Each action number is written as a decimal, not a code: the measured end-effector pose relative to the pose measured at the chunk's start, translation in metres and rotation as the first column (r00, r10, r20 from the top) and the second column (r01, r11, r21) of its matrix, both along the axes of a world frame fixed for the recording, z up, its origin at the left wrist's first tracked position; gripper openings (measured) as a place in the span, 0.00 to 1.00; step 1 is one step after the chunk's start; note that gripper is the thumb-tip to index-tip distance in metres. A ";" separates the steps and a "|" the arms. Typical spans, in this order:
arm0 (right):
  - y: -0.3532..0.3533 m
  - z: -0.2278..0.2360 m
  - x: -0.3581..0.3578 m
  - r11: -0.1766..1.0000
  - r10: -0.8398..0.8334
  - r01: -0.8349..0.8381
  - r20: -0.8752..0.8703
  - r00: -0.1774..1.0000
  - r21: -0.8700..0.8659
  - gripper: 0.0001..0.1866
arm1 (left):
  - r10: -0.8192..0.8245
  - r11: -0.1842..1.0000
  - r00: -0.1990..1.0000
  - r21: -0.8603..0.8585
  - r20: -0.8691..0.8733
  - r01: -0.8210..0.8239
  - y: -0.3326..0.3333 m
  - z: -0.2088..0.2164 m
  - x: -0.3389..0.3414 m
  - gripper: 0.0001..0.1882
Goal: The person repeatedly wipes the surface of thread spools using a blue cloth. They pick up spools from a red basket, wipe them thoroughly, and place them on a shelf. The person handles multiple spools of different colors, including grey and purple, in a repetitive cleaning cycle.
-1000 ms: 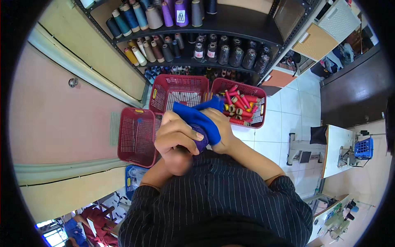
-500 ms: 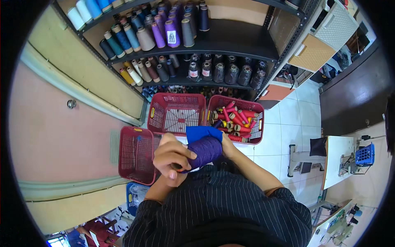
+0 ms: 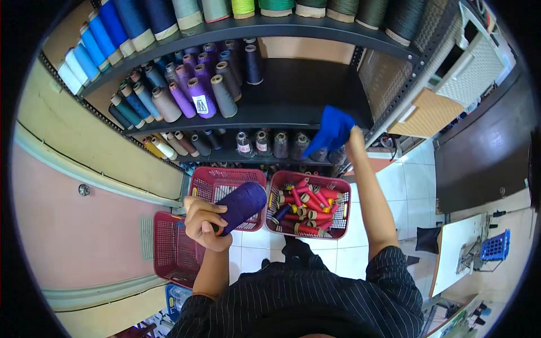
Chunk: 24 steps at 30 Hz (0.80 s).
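A large dark purple thread cone point(image 3: 243, 205) is gripped at its narrow lower end by my left hand point(image 3: 206, 222), held tilted above the middle red basket point(image 3: 202, 179). My right hand point(image 3: 355, 142) is stretched out far to the right, closed on a blue cloth point(image 3: 332, 130). The cloth hangs before the front edge of the black middle shelf point(image 3: 298, 101). Purple, grey and navy thread cones point(image 3: 201, 98) stand on that shelf's left part. Below my hands, a red basket point(image 3: 272, 221) holds several pink and red spools point(image 3: 311, 205).
Another red basket point(image 3: 167, 239) stands at the left beside the pink door point(image 3: 62, 219). Large cones point(image 3: 244, 8) line the upper shelf, and dark wrapped cones point(image 3: 280, 145) the lower one. A white sewing table point(image 3: 459, 253) is at the right.
My right hand has left the cone and swung up and right toward the shelf with the blue cloth. My left hand moved slightly left, still holding the cone. The view has shifted closer to the shelves.
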State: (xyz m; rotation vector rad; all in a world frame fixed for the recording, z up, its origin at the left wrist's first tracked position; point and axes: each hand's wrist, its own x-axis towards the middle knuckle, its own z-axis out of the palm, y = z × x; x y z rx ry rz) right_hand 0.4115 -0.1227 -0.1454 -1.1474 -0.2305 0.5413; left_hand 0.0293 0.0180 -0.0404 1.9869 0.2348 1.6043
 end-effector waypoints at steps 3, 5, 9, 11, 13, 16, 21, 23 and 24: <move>-0.005 -0.025 0.095 0.763 -0.044 0.461 0.675 0.736 -0.453 0.21 | -0.021 0.995 0.999 -0.102 -0.025 0.018 0.000 0.000 0.033 0.20; -0.003 -0.031 0.114 0.360 0.134 0.735 0.812 0.568 -0.574 0.25 | -0.002 0.994 0.997 -0.111 -0.071 -0.006 0.006 -0.002 0.045 0.21; -0.003 -0.029 0.119 0.364 0.092 0.674 0.744 0.661 -0.643 0.31 | 0.011 0.987 0.994 -0.161 -0.108 -0.029 0.025 -0.011 0.068 0.22; 0.012 -0.014 0.098 0.364 0.126 0.775 0.852 0.508 -0.516 0.32 | 0.056 0.976 0.988 -0.202 -0.142 -0.085 0.034 -0.017 0.080 0.23; 0.021 0.000 0.084 0.404 0.188 0.875 0.960 0.206 -0.267 0.32 | 0.007 0.976 0.991 -0.217 -0.133 -0.036 0.046 -0.025 0.100 0.22; 0.042 0.017 0.072 0.421 0.250 0.841 0.935 0.252 -0.339 0.26 | -0.075 0.987 0.991 -0.148 -0.108 0.059 0.070 -0.028 0.138 0.18; 0.043 -0.011 0.129 0.384 0.255 0.758 0.849 0.463 -0.528 0.15 | -0.074 0.986 0.996 -0.155 -0.049 0.066 0.112 -0.034 0.197 0.13; 0.035 -0.010 0.149 0.352 0.185 0.787 0.862 0.472 -0.507 0.14 | -0.045 0.992 0.996 -0.123 -0.078 0.035 0.126 -0.027 0.207 0.11; 0.025 -0.018 0.164 0.400 0.158 0.798 0.892 0.424 -0.451 0.14 | -0.027 0.995 0.997 -0.100 -0.073 0.019 0.133 -0.023 0.216 0.11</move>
